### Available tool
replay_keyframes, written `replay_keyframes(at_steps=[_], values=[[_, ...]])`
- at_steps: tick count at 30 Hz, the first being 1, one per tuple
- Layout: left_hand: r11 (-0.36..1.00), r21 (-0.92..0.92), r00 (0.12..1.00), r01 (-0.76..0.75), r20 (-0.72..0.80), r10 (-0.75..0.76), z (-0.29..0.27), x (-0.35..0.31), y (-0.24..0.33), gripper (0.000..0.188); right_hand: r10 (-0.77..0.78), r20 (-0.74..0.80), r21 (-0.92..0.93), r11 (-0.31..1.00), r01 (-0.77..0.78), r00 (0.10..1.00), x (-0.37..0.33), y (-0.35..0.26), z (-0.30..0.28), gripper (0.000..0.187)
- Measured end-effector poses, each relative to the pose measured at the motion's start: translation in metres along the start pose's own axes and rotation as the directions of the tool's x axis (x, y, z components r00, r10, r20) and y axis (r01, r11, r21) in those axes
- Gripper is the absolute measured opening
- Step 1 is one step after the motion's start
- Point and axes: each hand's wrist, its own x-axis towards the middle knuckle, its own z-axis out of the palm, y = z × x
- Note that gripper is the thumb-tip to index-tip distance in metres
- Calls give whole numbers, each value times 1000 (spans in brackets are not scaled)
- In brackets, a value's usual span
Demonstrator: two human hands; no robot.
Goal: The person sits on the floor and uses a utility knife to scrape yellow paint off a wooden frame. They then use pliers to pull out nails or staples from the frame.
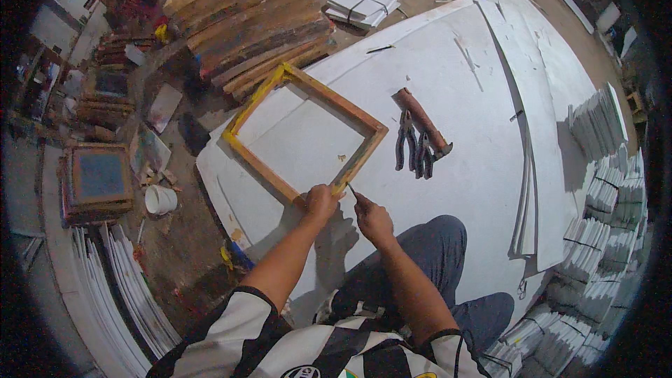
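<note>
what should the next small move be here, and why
Probably ease the thin tool gently against the near corner of the wooden frame: the right hand holds it with its tip close to that corner, and the left hand grips the frame right beside it, so the wood seems braced.

1 fisheye view, from the left of 2 cameras worn side by side on the head, looks steeply down and forward. It stands upright, unmirrored. Closest, the shirt [325, 341] fills the lower edge; the left hand [321, 203], right hand [374, 222] and frame [336, 97] lie near mid-view; the wood pile [259, 17] is farther off, at the top. Straight edges bend toward the dark, round rim.
</note>
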Motion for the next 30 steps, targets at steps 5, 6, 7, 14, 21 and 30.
replay_keyframes(at_steps=[5, 6, 7, 14, 21, 30], values=[[993, -98, 997, 64, 40, -60, -2, 1, -1, 44, 71, 64, -146, 987, -61, 995, 0, -13, -7, 40], [997, -73, 1000, 23, 3, -23, 2, 1, -5, 45, 75, 74, -154, 986, -63, 994, 1, -14, -8, 41], [999, -48, 999, -20, -29, 19, 2, 0, -2, 45, 71, 78, -170, 984, -57, 994, 2, -14, -9, 41], [998, -61, 1000, -2, 10, 2, -1, 0, -1, 46, -37, 56, -50, 998, 40, 998, 13, 3, -3, 41], [995, -64, 997, -72, -14, 71, -9, -1, -3, 42, 57, 93, -194, 980, -38, 994, 4, -23, -16, 41], [990, -21, 985, -136, -109, 133, 12, 0, -12, 37, 134, 107, -125, 985, -120, 985, 4, -32, 6, 46]])
